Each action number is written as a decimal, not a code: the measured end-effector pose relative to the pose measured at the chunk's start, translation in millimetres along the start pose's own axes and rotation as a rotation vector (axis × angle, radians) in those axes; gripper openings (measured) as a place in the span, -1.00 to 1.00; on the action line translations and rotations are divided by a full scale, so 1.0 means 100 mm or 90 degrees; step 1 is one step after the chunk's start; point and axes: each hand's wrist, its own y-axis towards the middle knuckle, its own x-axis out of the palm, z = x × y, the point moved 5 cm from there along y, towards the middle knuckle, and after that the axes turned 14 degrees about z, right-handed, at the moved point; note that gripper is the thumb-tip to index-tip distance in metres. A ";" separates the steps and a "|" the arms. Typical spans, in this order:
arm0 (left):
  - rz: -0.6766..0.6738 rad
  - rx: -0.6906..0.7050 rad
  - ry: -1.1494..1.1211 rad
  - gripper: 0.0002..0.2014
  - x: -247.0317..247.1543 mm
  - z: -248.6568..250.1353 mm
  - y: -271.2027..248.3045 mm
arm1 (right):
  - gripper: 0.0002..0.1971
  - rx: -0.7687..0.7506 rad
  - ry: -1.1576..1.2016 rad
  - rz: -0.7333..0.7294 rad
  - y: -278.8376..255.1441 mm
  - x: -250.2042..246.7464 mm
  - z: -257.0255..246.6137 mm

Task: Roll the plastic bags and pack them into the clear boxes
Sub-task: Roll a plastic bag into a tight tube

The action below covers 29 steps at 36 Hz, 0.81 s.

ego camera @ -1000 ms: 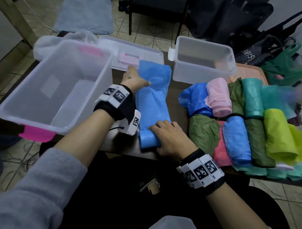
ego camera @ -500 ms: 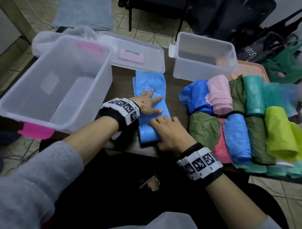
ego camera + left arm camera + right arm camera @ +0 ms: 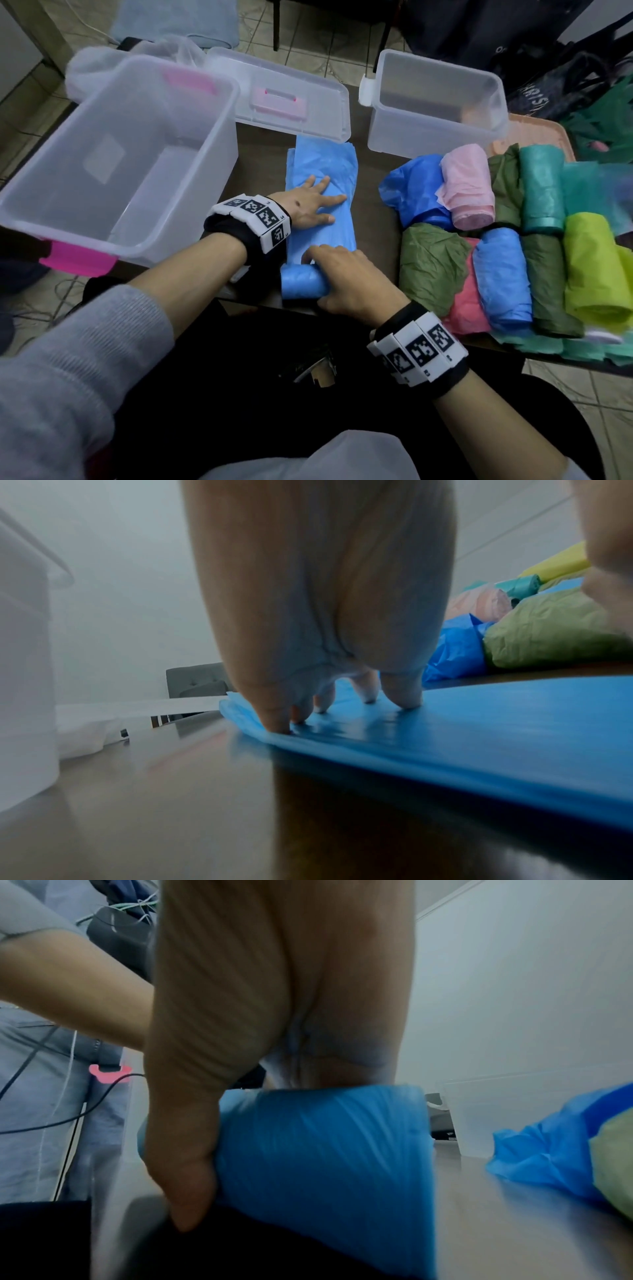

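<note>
Here, the left hand (image 3: 310,204) presses flat, fingers straight, on the folded light-blue plastic bag (image 3: 323,192) lying on the dark table (image 3: 373,205) between two clear plastic boxes (image 3: 113,164), while the right hand (image 3: 349,277) curls over its rolled near end.

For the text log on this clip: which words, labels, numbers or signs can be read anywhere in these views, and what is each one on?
White lettering on the dark bag behind the small clear box: too blurred and cut off to read.
Wristbands on both wrists: black-and-white square marker patterns; the tiny characters beside them are too small to read.
Large clear box: a pale blank patch, no text visible.
Wrist views: no text.
</note>
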 end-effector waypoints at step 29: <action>0.186 -0.034 -0.199 -0.42 -0.23 0.00 -0.09 | -0.28 0.105 0.134 -0.011 0.11 -0.07 0.26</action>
